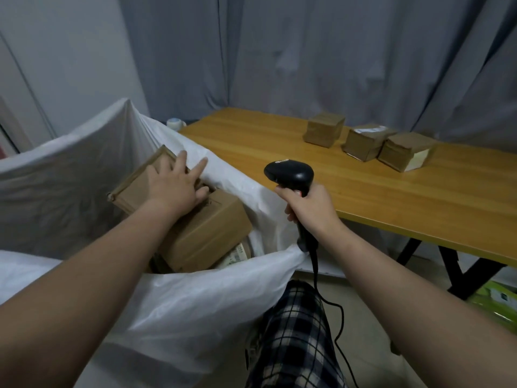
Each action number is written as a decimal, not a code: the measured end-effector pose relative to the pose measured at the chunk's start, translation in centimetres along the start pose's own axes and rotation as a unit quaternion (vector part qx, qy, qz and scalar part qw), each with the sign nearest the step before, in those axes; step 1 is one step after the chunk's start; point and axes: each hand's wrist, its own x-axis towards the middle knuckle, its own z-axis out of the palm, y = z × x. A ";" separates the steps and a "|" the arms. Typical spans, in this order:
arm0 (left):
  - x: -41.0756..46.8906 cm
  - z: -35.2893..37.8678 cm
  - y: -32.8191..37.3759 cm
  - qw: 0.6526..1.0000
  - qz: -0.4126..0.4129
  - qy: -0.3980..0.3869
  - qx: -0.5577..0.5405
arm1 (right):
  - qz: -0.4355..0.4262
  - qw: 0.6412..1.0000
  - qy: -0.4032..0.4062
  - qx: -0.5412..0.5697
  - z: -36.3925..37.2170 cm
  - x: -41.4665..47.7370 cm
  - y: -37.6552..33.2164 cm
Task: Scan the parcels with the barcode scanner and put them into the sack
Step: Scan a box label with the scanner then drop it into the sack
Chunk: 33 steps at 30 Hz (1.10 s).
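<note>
- Looking into the white sack [195, 298], I see brown parcels [207, 233] piled inside
- table [391, 197]: three more parcels [324, 130], labels unreadable
- my left hand [173, 186] lies spread on the tilted parcel [134, 189]
- right hand [310, 208] is wrapped round the barcode scanner [291, 175]

Brown parcels [193, 231], white sack [195, 301] — black scanner [289, 175]
Honey-yellow wood-grain tabletop [377, 200], grey-blue curtains [321, 51] behind — trousers [296, 337] checked in navy and cream.
</note>
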 end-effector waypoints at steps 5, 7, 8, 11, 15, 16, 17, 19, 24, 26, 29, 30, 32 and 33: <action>2.1 -1.3 2.0 0.999 0.020 -0.014 0.049 | 0.013 1.000 -0.006 -0.011 0.4 0.8 0.3; 3.1 -2.6 3.3 0.999 0.038 -0.016 0.035 | 0.024 1.000 -0.009 -0.010 0.3 1.1 0.6; 3.7 -3.2 4.1 0.998 0.049 -0.014 0.026 | 0.033 0.999 -0.008 -0.002 0.0 1.3 0.7; 5.5 -3.9 7.1 0.995 0.096 0.010 -0.001 | 0.063 0.997 0.006 0.038 -1.6 2.3 0.7; 7.9 -3.9 12.2 0.985 0.169 0.039 -0.002 | 0.098 0.991 0.051 0.070 -4.8 5.1 1.2; 8.7 -4.0 13.5 0.982 0.183 0.043 -0.005 | 0.109 0.988 0.067 0.091 -5.7 6.1 1.5; 9.6 -4.1 14.8 0.980 0.195 0.046 -0.014 | 0.121 0.982 0.086 0.115 -6.7 7.0 2.0; 11.7 -4.3 17.2 0.975 0.212 0.053 -0.042 | 0.141 0.971 0.123 0.149 -8.8 8.9 3.0; 18.2 -3.9 22.8 0.960 0.225 0.050 -0.160 | 0.199 0.946 0.148 0.208 -13.3 13.2 5.6; 21.2 -3.5 25.1 0.954 0.209 0.041 -0.212 | 0.233 0.929 0.148 0.247 -14.4 14.9 6.4; 25.8 -2.8 28.5 0.945 0.171 0.037 -0.276 | 0.263 0.904 0.140 0.307 -15.6 17.6 7.3; 27.3 -2.6 29.5 0.942 0.158 0.030 -0.296 | 0.266 0.901 0.136 0.313 -16.0 18.4 7.6; 29.9 -2.4 31.3 0.940 0.129 0.004 -0.317 | 0.273 0.898 0.124 0.321 -16.5 19.8 7.9; 31.0 -2.4 32.0 0.939 0.113 -0.015 -0.324 | 0.278 0.896 0.119 0.326 -16.8 20.4 8.1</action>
